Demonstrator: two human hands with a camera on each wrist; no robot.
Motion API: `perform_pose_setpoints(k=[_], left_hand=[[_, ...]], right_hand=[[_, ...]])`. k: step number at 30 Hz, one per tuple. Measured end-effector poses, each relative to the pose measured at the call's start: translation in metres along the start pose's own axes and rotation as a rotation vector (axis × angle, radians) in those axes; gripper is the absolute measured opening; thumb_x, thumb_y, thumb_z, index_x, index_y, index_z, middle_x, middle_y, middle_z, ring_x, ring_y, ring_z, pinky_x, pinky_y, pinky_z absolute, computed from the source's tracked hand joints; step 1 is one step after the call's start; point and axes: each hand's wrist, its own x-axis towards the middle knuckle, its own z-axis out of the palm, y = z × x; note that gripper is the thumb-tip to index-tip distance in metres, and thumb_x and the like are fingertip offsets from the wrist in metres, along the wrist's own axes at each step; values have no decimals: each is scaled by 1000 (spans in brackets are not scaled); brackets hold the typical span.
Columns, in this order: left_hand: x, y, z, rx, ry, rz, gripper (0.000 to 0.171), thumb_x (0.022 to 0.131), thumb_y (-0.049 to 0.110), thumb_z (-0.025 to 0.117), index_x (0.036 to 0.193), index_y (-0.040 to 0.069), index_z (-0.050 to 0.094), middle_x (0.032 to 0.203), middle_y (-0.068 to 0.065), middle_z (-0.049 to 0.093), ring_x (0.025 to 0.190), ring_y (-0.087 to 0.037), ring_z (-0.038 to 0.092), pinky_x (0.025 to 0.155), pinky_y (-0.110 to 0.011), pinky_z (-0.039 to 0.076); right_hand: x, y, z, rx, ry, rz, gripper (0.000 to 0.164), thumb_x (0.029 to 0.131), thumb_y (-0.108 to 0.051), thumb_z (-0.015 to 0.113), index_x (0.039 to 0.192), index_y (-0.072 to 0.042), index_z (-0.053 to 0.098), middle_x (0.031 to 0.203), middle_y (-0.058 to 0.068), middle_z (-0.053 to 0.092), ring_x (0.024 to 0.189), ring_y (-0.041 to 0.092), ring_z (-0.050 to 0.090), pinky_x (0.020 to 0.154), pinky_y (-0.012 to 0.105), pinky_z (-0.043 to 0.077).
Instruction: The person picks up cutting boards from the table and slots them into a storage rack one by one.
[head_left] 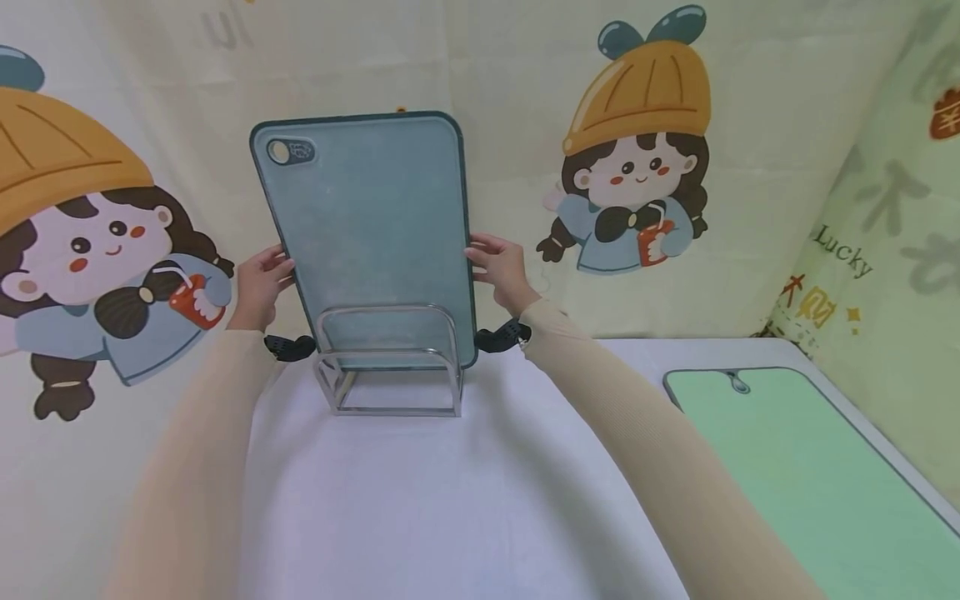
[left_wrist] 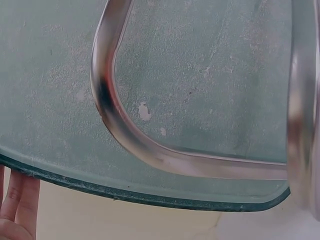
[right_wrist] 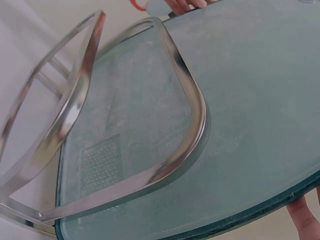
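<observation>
A blue-green cutting board with a dark rim stands nearly upright in a metal rack. In its upper left corner is a round hole beside a small textured patch. My left hand grips the left edge at about mid-height, and my right hand holds the right edge at a similar height. The board's lower part sits behind the rack's front loops, as both wrist views show. In the right wrist view a dimpled grater patch shows near one corner of the board. Fingers behind the board are partly hidden.
A flat light-green board with a dark rim and a teardrop-shaped mark lies on the right of the white table. Behind the rack hangs a cream cloth printed with cartoon figures. Black wrist cameras are strapped to both wrists.
</observation>
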Motion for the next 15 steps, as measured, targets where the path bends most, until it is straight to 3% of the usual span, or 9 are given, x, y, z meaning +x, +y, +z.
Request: perform_pose_setpoints(k=[5, 15], left_hand=[[2, 3, 5, -24, 13, 0, 45, 94, 17, 53, 138, 11, 47, 92, 16, 57, 83, 3, 60, 108, -42, 39], [3, 2, 10, -68, 36, -91, 46, 96, 15, 50, 141, 15, 44, 97, 14, 54, 96, -3, 57, 111, -41, 35]], right_hand=[[1, -2, -1, 0, -5, -1, 33, 88, -9, 64, 121, -11, 64, 119, 13, 65, 90, 14, 64, 89, 44, 54], [1, 2, -2, -1, -47, 5, 35, 91, -12, 60, 126, -12, 60, 124, 12, 62, 110, 24, 62, 96, 43, 50]])
